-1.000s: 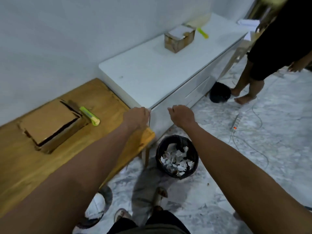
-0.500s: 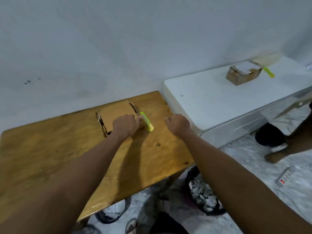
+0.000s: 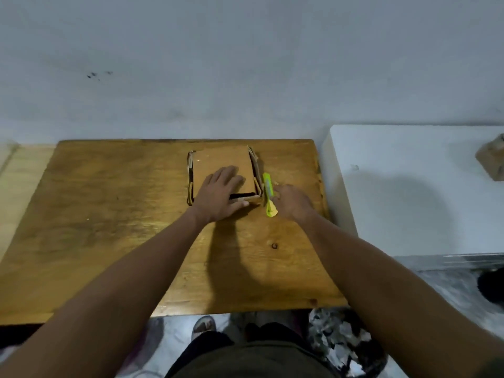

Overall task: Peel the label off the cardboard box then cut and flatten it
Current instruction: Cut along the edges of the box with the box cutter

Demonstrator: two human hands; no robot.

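Brown cardboard box [image 3: 222, 166] lies at the upper middle of the frame on the wooden table [image 3: 109, 227]. The left hand [image 3: 219, 193] rests flat on it, fingers spread. Just right, the right hand [image 3: 293, 201] touches a lime-green cutter [image 3: 268, 193]; its grip cannot be told.

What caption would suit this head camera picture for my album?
Left hand flat on a cardboard box on a wooden table, right hand reaching a green utility knife.
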